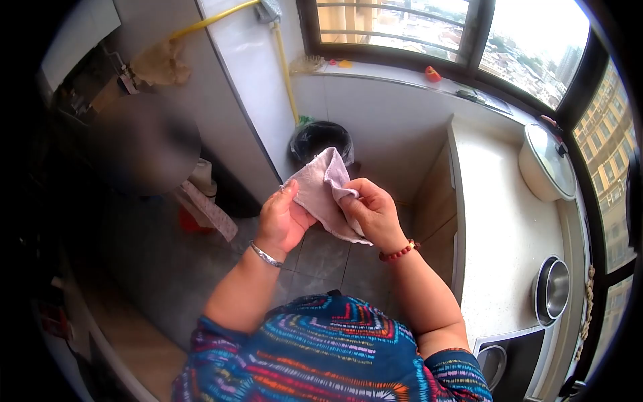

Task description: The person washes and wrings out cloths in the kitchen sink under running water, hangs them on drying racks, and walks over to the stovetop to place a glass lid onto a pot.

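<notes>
A pale pinkish-grey cloth (319, 192) is held up in front of me, with a fold along its right side. At its left edge is my left hand (284, 220), the thumb at the near side and the fingers partly hidden behind the fabric. My right hand (373, 212) pinches the folded right part between thumb and curled fingers. A silver bangle (266, 254) is on my left wrist and a red bead bracelet (399, 252) on the right. Beyond the cloth, on the floor, stands a bin (320, 139) lined with a black bag.
On the right, a pale counter (492, 234) carries a lidded pot (546, 164) and metal bowls (553, 291), with a sink (512, 365) nearer me. A window ledge (388, 75) runs along the back. A yellow hose (287, 74) hangs down the wall; another cloth (209, 209) hangs at left.
</notes>
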Tool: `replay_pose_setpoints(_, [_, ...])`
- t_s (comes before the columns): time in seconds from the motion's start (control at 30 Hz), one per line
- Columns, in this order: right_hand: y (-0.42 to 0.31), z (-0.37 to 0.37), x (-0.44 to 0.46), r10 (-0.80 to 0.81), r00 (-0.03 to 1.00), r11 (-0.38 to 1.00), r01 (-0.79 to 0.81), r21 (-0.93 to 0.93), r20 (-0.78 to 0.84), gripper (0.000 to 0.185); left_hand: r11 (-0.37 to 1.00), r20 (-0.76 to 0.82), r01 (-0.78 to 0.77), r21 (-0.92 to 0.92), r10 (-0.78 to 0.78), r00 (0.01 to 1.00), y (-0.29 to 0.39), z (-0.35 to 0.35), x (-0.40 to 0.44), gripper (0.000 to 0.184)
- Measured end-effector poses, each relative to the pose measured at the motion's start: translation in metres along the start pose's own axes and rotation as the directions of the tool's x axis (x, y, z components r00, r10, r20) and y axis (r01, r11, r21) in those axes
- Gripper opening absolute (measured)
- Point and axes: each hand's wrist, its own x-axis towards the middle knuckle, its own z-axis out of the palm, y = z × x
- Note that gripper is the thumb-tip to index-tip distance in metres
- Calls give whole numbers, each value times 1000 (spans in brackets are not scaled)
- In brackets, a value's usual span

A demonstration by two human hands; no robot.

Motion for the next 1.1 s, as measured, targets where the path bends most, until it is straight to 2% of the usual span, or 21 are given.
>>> replay_pose_setpoints(0.07, [2,-16,9,-21,997,994,28,103,-72,11,994,-17,-62,87,64,998,18,-13,5,37])
replay_pose_setpoints(0.13, [1,-43,20,-55,989,986,32,-166,-134,17,954,-73,-208,217,229,971,35,-34,13,26])
replay_pose_setpoints(0.17, [1,-54,28,-59,979,975,15,-222,-193,17,927,-111,-259,272,297,948,46,-33,12,22])
replay_pose_setpoints(0.23, [3,-74,42,-29,964,935,-67,-349,-264,18,893,-109,-269,360,327,939,64,-37,8,20])
replay_pose_setpoints(0.33, [-14,-75,55,-33,986,837,-60,-544,-161,21,851,-115,-270,450,355,928,84,-37,8,18])
replay_pose_setpoints(0.47, [-42,-69,76,24,996,793,-74,-605,-90,22,780,-102,-314,541,431,897,107,-38,10,17])
replay_pose_setpoints(0.53, [-60,-65,89,17,999,695,-32,-719,-29,22,789,-112,-293,541,412,904,124,-27,3,17])
replay_pose_setpoints(0.6, [-91,-52,91,-29,1000,698,15,-716,-8,22,676,-66,-292,677,450,890,150,-19,-3,18])
replay_pose_setpoints(0.67, [-115,-36,87,-384,923,668,275,-691,-4,21,485,37,-437,757,636,771,163,12,-21,15])
replay_pose_setpoints(0.73, [-117,-19,75,-766,641,572,642,-511,-51,20,-76,351,-566,821,849,395,155,40,-38,17])
replay_pose_setpoints(0.77, [-99,-15,70,-796,605,488,662,-569,22,20,-315,541,-597,737,806,242,128,60,-44,15])
replay_pose_setpoints(0.8, [-80,-12,64,-820,565,396,680,-617,96,21,-457,688,-597,659,687,233,105,54,-45,13])
replay_pose_setpoints(0.83, [-62,-9,58,-837,520,300,694,-654,169,22,-432,707,-570,699,538,460,86,22,-39,12])
replay_pose_setpoints(0.87, [-22,-18,61,-480,861,605,464,-647,168,18,-362,587,-467,807,396,707,68,-18,-31,10])
replay_pose_setpoints(0.9, [19,-26,63,-5,992,680,96,-727,127,15,-276,393,-310,910,331,858,54,-59,-28,8])
replay_pose_setpoints(0.93, [39,-39,62,-51,998,720,65,-691,40,17,-200,181,-114,973,358,916,46,-84,-35,10])
replay_pose_setpoints(0.97, [48,-50,65,-72,997,768,60,-637,8,17,-12,74,-77,997,458,886,47,-98,-38,11])
replay_pose_setpoints(1.0, [42,-49,66,51,999,909,-50,-414,-7,17,189,-49,-59,980,520,853,54,-105,-37,12])
replay_pose_setpoints(1.03, [35,-41,72,0,999,946,-11,-325,-34,18,182,-41,-68,981,538,842,65,-104,-33,12])
replay_pose_setpoints(1.07, [30,-33,76,-37,997,972,20,-235,-65,18,261,-55,-116,958,568,821,72,-104,-33,14])
replay_pose_setpoints(1.1, [22,-27,79,56,996,998,-57,-5,-73,17,337,-74,-166,927,597,799,77,-104,-35,15])
